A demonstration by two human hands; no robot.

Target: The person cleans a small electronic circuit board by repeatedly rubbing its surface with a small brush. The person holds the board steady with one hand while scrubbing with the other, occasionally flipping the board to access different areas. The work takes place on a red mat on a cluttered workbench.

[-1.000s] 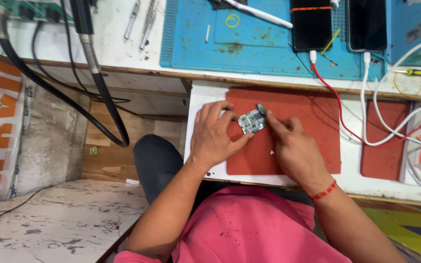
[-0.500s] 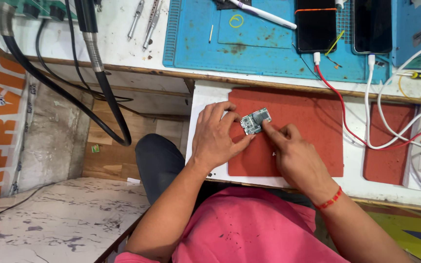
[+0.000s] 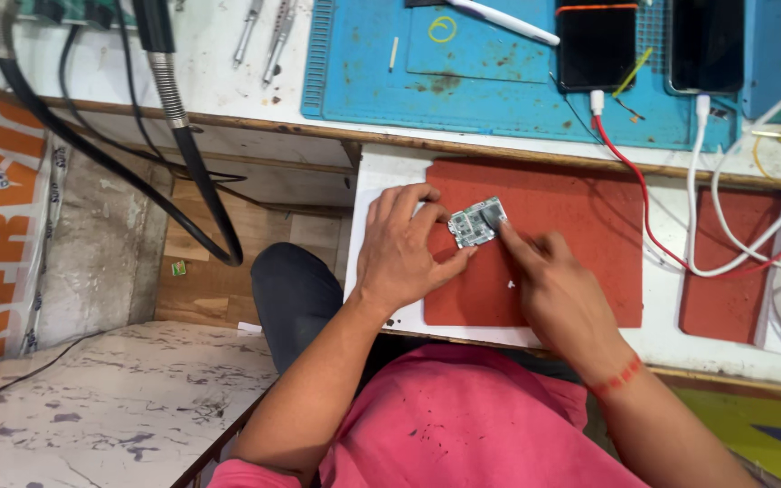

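Observation:
A small grey-green circuit board (image 3: 475,221) lies on a red rubber mat (image 3: 580,208) on a white pull-out shelf. My left hand (image 3: 406,248) pinches the board's left edge between thumb and fingers. My right hand (image 3: 558,289) reaches in from the right, its index fingertip pressing on the board's right side. A red thread band circles my right wrist.
A blue work mat (image 3: 490,81) above holds two dark phones (image 3: 595,43) (image 3: 705,43), a white pen-like tool (image 3: 503,20) and tweezers (image 3: 273,36) to its left. Red (image 3: 630,167) and white (image 3: 693,199) cables trail down right. Thick black hoses (image 3: 169,108) hang at left. A second red mat (image 3: 725,271) lies right.
The hands and board have stayed nearly in place; my right index finger has shifted slightly onto the board's right side. The camera view has drifted a little.

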